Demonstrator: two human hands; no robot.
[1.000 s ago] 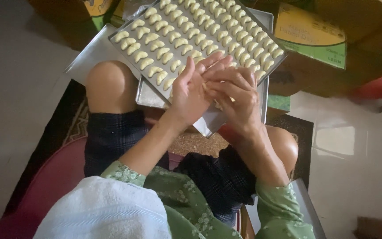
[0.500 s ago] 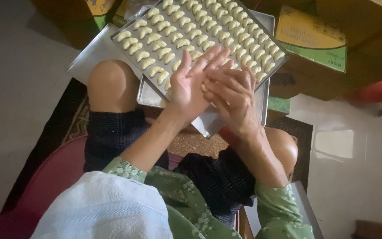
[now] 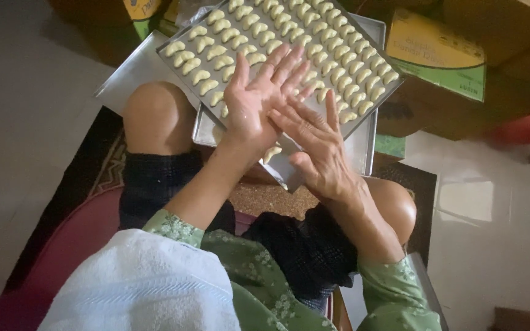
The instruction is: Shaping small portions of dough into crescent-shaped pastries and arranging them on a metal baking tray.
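My left hand (image 3: 257, 101) is raised palm-up with its fingers spread, above a metal baking tray (image 3: 363, 144) that rests across my knees. My right hand (image 3: 317, 150) lies flat across it, its fingers pressed against the left palm and fingers. Whatever may sit between the two palms is hidden. The tray carries several rows of pale crescent-shaped dough pieces (image 3: 332, 61). One crescent (image 3: 271, 153) lies alone near the tray's near edge, just under my left wrist.
A second flat metal sheet (image 3: 133, 70) sticks out from under the tray on the left. A yellow and green carton (image 3: 440, 58) stands at the far right. A white towel (image 3: 142, 285) lies on my lap, and a patterned rug (image 3: 102, 162) covers the floor.
My right hand has slid along my left palm toward the wrist, and the fingers of my left hand have stretched out and spread wider. The tray has stayed put.
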